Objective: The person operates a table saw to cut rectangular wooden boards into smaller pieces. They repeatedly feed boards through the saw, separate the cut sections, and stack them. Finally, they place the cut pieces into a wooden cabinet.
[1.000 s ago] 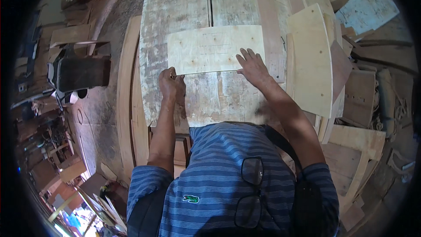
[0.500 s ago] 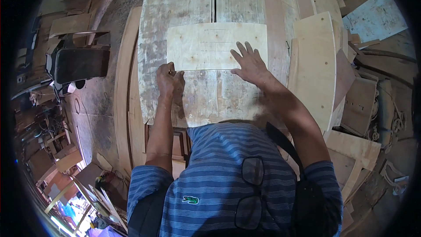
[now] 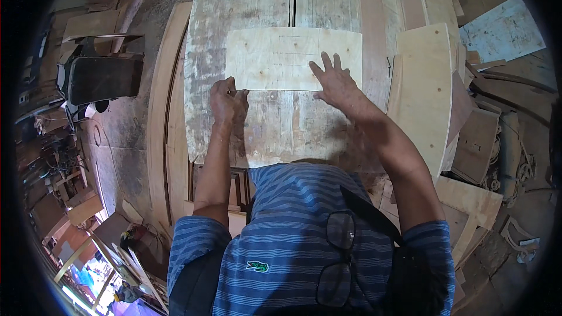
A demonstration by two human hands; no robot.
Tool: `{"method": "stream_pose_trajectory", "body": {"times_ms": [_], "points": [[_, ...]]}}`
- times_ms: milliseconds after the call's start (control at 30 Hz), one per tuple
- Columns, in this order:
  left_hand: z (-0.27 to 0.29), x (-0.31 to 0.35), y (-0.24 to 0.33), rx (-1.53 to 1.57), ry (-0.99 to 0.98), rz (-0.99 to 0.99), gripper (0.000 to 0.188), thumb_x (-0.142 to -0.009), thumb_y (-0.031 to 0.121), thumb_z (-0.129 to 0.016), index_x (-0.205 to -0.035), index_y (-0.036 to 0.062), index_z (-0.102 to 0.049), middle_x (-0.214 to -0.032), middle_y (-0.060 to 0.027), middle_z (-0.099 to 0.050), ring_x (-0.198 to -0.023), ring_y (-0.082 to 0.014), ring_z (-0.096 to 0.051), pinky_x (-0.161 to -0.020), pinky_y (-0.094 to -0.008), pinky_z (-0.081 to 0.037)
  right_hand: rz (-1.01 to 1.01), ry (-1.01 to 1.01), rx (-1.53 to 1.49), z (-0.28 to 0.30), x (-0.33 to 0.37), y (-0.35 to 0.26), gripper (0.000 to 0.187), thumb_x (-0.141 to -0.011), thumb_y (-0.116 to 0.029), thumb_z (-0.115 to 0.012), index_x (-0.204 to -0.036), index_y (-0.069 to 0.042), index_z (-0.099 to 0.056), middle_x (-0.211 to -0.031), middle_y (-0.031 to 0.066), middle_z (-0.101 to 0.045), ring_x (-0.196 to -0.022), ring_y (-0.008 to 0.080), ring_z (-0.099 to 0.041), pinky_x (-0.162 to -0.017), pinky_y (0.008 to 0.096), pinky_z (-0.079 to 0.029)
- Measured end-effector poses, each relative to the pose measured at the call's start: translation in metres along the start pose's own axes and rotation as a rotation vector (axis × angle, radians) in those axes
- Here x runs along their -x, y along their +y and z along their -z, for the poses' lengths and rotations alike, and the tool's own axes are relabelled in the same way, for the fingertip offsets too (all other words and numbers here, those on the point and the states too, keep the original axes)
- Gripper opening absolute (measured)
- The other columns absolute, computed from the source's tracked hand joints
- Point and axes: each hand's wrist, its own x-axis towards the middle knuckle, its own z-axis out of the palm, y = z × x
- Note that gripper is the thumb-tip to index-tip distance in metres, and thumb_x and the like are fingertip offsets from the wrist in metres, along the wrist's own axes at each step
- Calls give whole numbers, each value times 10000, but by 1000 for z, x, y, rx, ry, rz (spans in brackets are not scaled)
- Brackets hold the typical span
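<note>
The right hand point(image 3: 338, 86) covers part of the plywood sheet point(image 3: 254, 52), and the left hand point(image 3: 227, 102) curls so that its palm and anything inside stay hidden. The view's upper edge cuts off the workbench's point(image 3: 263, 134) far end; its lower edge crops the striped shirt point(image 3: 281, 237).

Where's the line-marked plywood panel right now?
In the head view, the plywood panel lies above centre on the worn worktable, with the left hand at its near left corner and the right hand over its near right part.

A black seat point(image 3: 105, 78) stands at left; a stained whitish sheet point(image 3: 502, 30) lies upper right.
</note>
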Motion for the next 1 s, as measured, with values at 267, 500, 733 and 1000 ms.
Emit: {"method": "stream_pose_trajectory", "body": {"times_ms": [267,500,733,1000], "points": [[1,0,4,27,11,8,392,-657,62,-834,-1005,-6,-669,-959,-169,-641,-940,-354,-599,-834,-430,-487,-23,5,14,-6,-7,-5,826,-820,-300,-773,-1484,-64,-344,-1531,277,-247,-1388,539,-269,-941,616,-503],[-4,-12,-1,60,34,-9,417,-640,50,-843,-1016,11,-666,-917,-152,-629,-912,-344,-594,-820,-433,-484,-43,5,-20,-3,-20,-3,816,-820,-281,-774,-1480,-58,-350,-1538,278,-246,-1385,548,-272,-953,594,-506],[-6,-19,-1,54,17,-5,403,-650,42,-847,-1002,13,-654,-839,-126,-573,-873,-321,-578,-782,-416,-491,-52,8,-16,-4,-28,0,794,-826,-249,-761,-1482,-64,-354,-1539,272,-248,-1386,546,-274,-959,582,-509],[-10,-27,-7,53,17,-57,411,-666,34,-839,-1031,-9,-653,-888,-154,-600,-884,-339,-580,-763,-414,-489,-50,43,-23,-5,-37,4,778,-823,-244,-757,-1469,-58,-366,-1535,274,-259,-1378,550,-287,-945,579,-522]]}}
